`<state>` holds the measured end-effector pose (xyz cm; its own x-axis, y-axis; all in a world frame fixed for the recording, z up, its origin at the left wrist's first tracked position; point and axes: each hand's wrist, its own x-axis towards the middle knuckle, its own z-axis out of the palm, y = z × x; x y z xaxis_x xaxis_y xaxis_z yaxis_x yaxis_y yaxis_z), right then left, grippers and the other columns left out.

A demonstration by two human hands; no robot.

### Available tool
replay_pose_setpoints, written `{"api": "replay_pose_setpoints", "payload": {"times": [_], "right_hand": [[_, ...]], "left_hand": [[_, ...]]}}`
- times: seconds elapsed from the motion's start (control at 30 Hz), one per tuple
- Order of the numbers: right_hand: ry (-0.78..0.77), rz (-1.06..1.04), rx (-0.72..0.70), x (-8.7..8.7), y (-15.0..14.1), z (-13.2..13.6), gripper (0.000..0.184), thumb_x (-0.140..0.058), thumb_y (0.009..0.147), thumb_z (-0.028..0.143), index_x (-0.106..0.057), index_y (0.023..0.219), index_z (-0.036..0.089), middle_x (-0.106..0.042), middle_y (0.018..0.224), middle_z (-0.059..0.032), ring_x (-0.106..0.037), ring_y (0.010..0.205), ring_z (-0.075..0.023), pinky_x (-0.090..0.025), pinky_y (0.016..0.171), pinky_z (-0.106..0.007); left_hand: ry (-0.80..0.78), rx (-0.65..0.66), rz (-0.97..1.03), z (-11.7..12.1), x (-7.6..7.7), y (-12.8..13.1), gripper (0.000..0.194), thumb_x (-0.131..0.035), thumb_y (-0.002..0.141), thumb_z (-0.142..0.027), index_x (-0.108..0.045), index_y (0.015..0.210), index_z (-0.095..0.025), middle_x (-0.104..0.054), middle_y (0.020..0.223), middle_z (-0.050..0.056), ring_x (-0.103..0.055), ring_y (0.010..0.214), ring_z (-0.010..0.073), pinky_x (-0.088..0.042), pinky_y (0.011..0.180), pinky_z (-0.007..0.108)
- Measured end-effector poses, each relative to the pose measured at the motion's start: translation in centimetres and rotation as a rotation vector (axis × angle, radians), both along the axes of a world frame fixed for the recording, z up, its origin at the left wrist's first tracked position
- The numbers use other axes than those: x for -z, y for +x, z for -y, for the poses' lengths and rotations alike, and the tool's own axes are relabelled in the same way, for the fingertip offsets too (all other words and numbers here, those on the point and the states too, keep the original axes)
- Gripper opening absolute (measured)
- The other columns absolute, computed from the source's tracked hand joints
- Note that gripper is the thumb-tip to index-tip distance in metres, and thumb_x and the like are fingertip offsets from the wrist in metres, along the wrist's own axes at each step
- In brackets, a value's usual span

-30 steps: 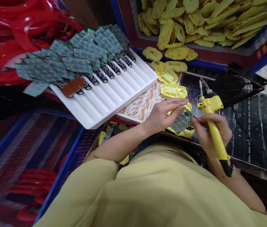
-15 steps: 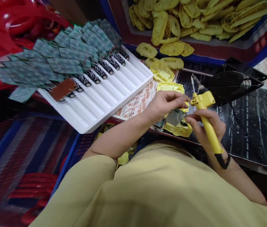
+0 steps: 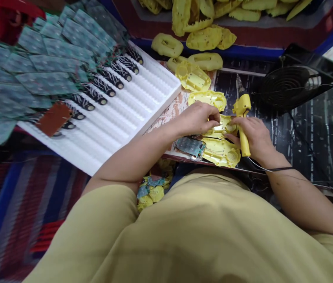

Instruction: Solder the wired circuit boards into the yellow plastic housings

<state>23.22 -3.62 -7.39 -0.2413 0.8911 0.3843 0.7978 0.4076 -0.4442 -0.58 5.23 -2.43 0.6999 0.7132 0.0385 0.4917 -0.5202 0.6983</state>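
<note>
The middle shell (image 3: 222, 127), a yellow plastic part, lies between the left hand (image 3: 203, 118) and the right hand (image 3: 251, 135), with fingers of both hands at its ends. The right hand's grip is closed around the yellow handle of a soldering gun (image 3: 241, 125), whose tip points up, away from the body; its thumb side is against the shell's right end. The left hand's fingers are curled close to the thumb over the shell's left end; whether they pinch anything, I cannot tell. A thin wire (image 3: 262, 166) runs from under the right hand across the wrist.

Just below, nearer the body, lies the lower shell (image 3: 222, 152), with wires inside and a circuit board (image 3: 190, 146) by its left end. Just above lies the upper shell (image 3: 207, 99), with more yellow shells (image 3: 193, 75) beyond it. All these sit on the worktop (image 3: 290, 153), whose front edge runs close below the lower shell. Its dark surface extends to the right, past the hand, with a black fan (image 3: 293, 82) behind. A white tray (image 3: 137, 106) bearing green boards (image 3: 48, 82) limits the left side; a crate (image 3: 260, 35) of shells stands at the back.
</note>
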Motion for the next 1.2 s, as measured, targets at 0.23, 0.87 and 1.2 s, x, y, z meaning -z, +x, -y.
{"api": "replay_pose_setpoints", "payload": {"times": [0.23,0.87,1.2], "right_hand": [[0.287,-0.042,0.096,-4.1,2.4,6.1,0.029,-0.073,0.105,0.052,-0.082,0.124,0.032,-0.083,0.087,0.0000,-0.076,0.069,-0.0190,-0.062,0.068,-0.031],[0.345,-0.190,-0.113,-2.9,4.3,9.3,0.029,-0.094,0.081,0.020,-0.080,0.102,0.033,-0.083,0.084,0.0060,-0.078,0.061,-0.0224,-0.067,0.048,-0.033],[0.301,-0.112,-0.150,-4.3,4.5,9.3,0.030,-0.094,0.084,0.017,-0.079,0.107,0.030,-0.083,0.087,0.0040,-0.080,0.072,-0.0187,-0.065,0.057,-0.027]], "left_hand": [[0.097,0.034,-0.129,0.2,1.1,1.2,0.020,-0.070,0.085,-0.015,-0.086,0.093,-0.022,-0.085,0.095,0.004,-0.077,0.098,0.0233,-0.058,0.098,0.036],[0.120,0.016,-0.191,1.0,1.6,1.9,0.022,-0.066,0.088,-0.020,-0.086,0.097,-0.025,-0.084,0.098,0.005,-0.075,0.099,0.0264,-0.056,0.098,0.042],[0.077,-0.023,-0.198,1.1,1.3,2.0,0.021,-0.067,0.085,-0.021,-0.085,0.093,-0.024,-0.083,0.097,0.006,-0.075,0.102,0.0300,-0.056,0.101,0.046]]}}
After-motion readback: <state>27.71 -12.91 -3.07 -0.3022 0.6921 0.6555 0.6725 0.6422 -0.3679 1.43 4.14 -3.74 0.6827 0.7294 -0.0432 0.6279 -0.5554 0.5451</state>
